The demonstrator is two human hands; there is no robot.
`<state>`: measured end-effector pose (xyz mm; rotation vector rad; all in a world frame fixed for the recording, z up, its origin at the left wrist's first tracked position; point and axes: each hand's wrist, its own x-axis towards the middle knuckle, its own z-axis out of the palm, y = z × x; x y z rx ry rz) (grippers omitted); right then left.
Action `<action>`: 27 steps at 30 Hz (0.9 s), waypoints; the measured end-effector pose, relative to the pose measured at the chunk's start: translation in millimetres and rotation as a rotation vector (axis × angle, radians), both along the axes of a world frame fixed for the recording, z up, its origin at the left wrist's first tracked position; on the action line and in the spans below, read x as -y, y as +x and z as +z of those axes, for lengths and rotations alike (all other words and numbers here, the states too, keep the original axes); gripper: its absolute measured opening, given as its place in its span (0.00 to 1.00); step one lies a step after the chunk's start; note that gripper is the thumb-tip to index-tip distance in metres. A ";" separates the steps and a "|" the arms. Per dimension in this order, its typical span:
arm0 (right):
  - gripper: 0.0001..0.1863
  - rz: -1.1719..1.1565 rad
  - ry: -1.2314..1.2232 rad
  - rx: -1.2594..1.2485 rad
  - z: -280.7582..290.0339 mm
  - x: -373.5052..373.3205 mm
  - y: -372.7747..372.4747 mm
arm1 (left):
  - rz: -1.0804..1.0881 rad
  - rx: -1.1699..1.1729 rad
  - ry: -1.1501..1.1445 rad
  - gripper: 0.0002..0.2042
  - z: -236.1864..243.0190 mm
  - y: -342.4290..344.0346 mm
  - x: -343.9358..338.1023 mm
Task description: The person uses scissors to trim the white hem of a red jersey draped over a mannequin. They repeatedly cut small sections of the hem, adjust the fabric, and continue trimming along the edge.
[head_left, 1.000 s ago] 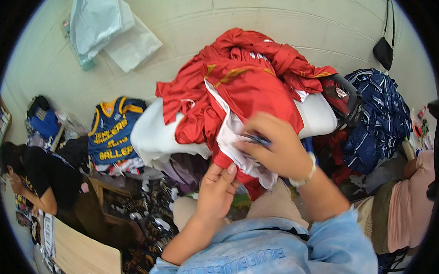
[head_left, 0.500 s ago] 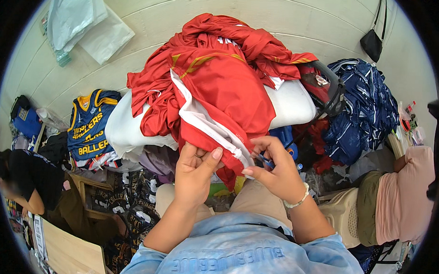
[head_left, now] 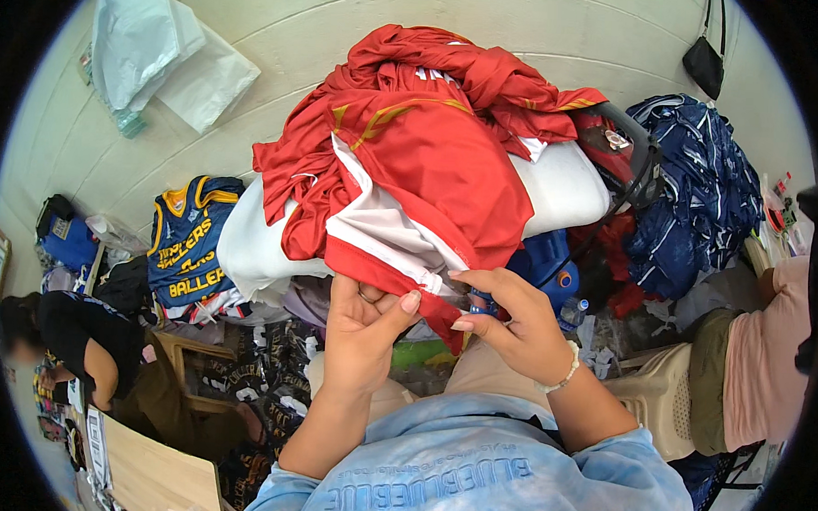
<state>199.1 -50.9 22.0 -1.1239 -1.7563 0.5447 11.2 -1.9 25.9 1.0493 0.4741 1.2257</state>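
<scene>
A red jersey (head_left: 429, 184) with gold trim and a white inner side drapes toward me over a white padded board (head_left: 564, 189). My left hand (head_left: 363, 321) pinches its lower hem between thumb and fingers, with the palm turned up. Beside it, my right hand (head_left: 515, 318) has curled fingers around a small blue tool (head_left: 482, 301) that looks like thread snips; its blades are hidden. Thumb and forefinger of that hand lie close to the hem's right end. Between the hands a small white tab (head_left: 431, 281) shows on the hem.
More red garments (head_left: 407, 62) are heaped at the back. Navy clothing (head_left: 695, 193) is piled at the right, near a blue container (head_left: 548, 260). A navy-and-yellow jersey (head_left: 189, 239) hangs at the left. People sit on both sides, one by a wooden board (head_left: 158, 463).
The hem has opened out, showing more of the white inner side. My right hand has shifted slightly along the hem, and the whole view has turned a little.
</scene>
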 end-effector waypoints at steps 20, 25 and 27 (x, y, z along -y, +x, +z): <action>0.18 -0.174 0.242 0.013 4.5 -1.4 -7.0 | -0.053 0.071 -0.025 0.32 6.4 5.8 2.0; 0.18 -0.130 0.262 -0.026 7.4 -3.9 -8.5 | -0.069 0.073 -0.035 0.33 2.5 4.2 1.1; 0.18 -0.120 0.241 -0.033 8.2 -3.0 -8.2 | -0.079 0.072 -0.020 0.32 1.4 3.9 0.6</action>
